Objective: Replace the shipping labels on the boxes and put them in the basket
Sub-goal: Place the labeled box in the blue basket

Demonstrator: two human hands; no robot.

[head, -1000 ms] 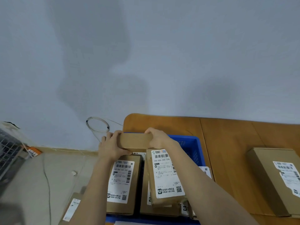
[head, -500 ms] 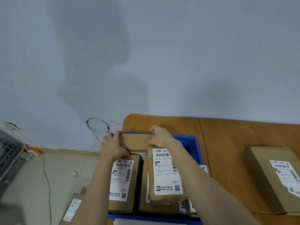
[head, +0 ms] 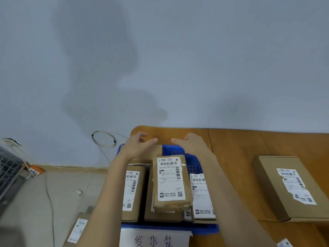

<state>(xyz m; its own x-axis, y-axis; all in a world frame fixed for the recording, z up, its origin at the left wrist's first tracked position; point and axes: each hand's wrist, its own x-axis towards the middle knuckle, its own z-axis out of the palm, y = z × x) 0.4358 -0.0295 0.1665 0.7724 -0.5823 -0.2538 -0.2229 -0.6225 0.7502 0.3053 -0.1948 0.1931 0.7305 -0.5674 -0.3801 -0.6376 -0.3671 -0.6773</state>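
A blue plastic basket (head: pixel 193 164) sits on the wooden table and holds several brown cardboard boxes with white shipping labels. One box (head: pixel 170 182) lies on top of the others in the middle. A plain brown box (head: pixel 154 152) stands at the basket's far end. My left hand (head: pixel 137 147) and my right hand (head: pixel 190 143) hover just above that far box with fingers spread and relaxed, holding nothing. Another labelled box (head: pixel 286 188) lies on the table to the right, its label wrinkled and torn.
A paper sign (head: pixel 154 237) with handwriting hangs on the basket's near wall. One more labelled box (head: pixel 78 229) lies on the floor at lower left. A coil of wire (head: pixel 103 139) hangs on the wall. A dark mesh crate (head: pixel 8 168) stands at far left.
Both hands gripped the plain brown box at the basket's far end; now they have let go and lifted off it with fingers spread. The box stays in the basket.
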